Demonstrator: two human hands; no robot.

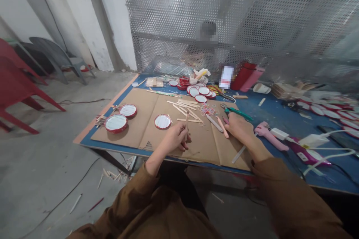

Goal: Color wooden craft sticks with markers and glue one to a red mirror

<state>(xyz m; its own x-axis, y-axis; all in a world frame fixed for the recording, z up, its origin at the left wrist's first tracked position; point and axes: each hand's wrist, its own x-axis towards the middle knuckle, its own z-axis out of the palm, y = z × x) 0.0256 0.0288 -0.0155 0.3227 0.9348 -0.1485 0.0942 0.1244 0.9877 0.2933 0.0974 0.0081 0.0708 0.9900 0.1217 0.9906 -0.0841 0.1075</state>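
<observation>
Upright between the fingers of my left hand [178,137] is a flat wooden craft stick [187,118]. My right hand [238,127] is closed at the green-handled pliers [239,113], its fingers partly hidden. Just left of that hand lie a pink pen-like tool [223,127] and a grey one [214,123]. Loose craft sticks [185,109] and a pile of small coloured rubber bands [208,109] are beyond my hands. A round red-rimmed white disc [162,121] lies left of my left hand. Two similar discs with sticks attached [116,122] are farther left.
Cardboard [148,104] covers part of the blue table [260,110]. More red-rimmed discs [204,90] are heaped at the back. A pink glue gun [270,136], a purple device [305,153] and cables lie at right. Behind the perforated metal screen [168,15] is a person.
</observation>
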